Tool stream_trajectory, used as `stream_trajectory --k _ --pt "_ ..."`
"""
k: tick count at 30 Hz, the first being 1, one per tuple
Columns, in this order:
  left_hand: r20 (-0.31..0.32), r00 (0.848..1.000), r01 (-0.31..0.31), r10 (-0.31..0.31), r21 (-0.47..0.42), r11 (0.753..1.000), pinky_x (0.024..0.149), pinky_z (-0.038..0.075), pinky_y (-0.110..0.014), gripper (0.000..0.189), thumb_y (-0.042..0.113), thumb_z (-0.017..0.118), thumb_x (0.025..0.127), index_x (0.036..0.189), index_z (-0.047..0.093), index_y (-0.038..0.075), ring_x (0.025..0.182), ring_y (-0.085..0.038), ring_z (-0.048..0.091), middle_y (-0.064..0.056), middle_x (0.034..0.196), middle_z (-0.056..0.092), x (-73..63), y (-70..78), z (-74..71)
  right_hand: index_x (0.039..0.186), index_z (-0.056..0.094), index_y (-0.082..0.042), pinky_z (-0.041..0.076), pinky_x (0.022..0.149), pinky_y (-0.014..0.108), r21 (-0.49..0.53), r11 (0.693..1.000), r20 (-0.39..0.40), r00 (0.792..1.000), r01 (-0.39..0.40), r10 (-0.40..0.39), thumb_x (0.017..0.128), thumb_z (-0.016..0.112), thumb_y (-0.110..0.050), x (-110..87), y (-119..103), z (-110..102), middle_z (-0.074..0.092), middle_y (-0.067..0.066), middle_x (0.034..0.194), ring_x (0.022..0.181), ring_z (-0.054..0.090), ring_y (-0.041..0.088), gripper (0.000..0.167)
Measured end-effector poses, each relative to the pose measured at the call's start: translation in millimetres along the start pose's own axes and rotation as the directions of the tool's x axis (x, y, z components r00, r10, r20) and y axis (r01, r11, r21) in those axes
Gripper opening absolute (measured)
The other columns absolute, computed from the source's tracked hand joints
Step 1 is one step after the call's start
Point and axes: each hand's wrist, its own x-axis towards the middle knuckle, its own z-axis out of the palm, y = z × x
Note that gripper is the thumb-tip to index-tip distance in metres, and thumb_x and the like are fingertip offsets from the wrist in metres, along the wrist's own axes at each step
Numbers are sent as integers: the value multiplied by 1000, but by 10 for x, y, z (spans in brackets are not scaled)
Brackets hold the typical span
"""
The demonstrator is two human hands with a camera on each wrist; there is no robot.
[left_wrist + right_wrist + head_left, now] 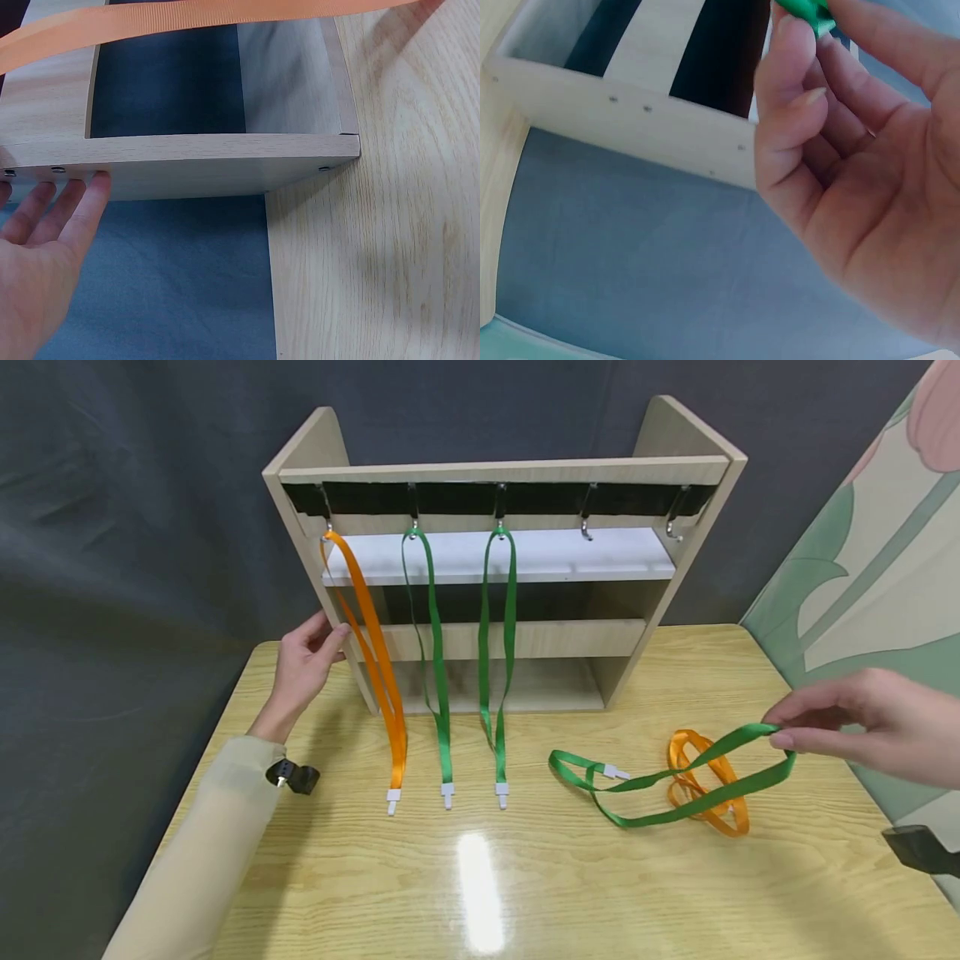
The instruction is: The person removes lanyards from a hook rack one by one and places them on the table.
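On the right in the head view, my right hand [873,727] pinches a green lanyard [652,820] by its loop between thumb and fingers. The lanyard's other end, with a white clip [617,772], trails low over the table. In the right wrist view the green strap [810,13] shows at the fingertips. My left hand [302,664] rests on the left side of a wooden rack [510,639]; its extended fingers [79,214] touch the side panel. An orange lanyard [381,668] and two green lanyards [438,685] hang from the rack's hooks, clips down.
Two hooks [586,531] at the rack's right hold nothing. A coiled orange lanyard [731,818] lies on the wooden table [360,893], partly behind the held green one. Dark cloth [135,527] stands behind, and a flower-patterned panel [877,577] borders the right side.
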Motion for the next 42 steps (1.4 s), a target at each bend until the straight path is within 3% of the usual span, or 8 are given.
stream_trajectory --k 9,15,20,31,42 --pt "-8 1000 -13 13 -19 1000 70 54 -20 42 12 57 97 135 52 -2 92 -15 61 -11 110 63 -3 -10 -5 95 70 -22 44 54 13 99 992 151 984 82 -96 76 72 11 -110 172 -65 65 -15 82 67 60 4 38" --pt "-6 1000 -15 15 -32 999 70 54 -20 41 11 58 97 135 52 -2 91 -16 61 -8 108 63 0 -18 -9 97 69 -17 46 54 18 111 993 212 977 -44 19 85 67 4 32 176 -16 65 -15 84 69 59 6 24" --pt "-5 1000 -5 5 -32 999 71 54 -20 42 11 58 96 136 51 -2 92 -16 62 -13 111 62 0 -6 5 98 70 -16 45 52 21 150 979 155 981 -139 115 87 67 -1 157 188 93 66 -11 84 67 57 9 19" --pt "-3 1000 -6 6 -38 999 71 55 -21 43 11 58 96 137 50 -1 94 -15 61 -15 113 62 4 -12 14 98 71 -13 49 59 17 169 982 -42 995 -78 86 87 68 0 376 219 349 69 -6 88 71 62 11 18" --pt "-4 1000 -9 9 -21 1000 72 55 -24 42 12 57 97 137 51 0 93 -16 62 -14 112 62 -3 -16 8 96 73 -6 51 61 15 245 965 -236 960 -88 148 81 73 4 485 227 658 70 1 83 68 64 10 17"
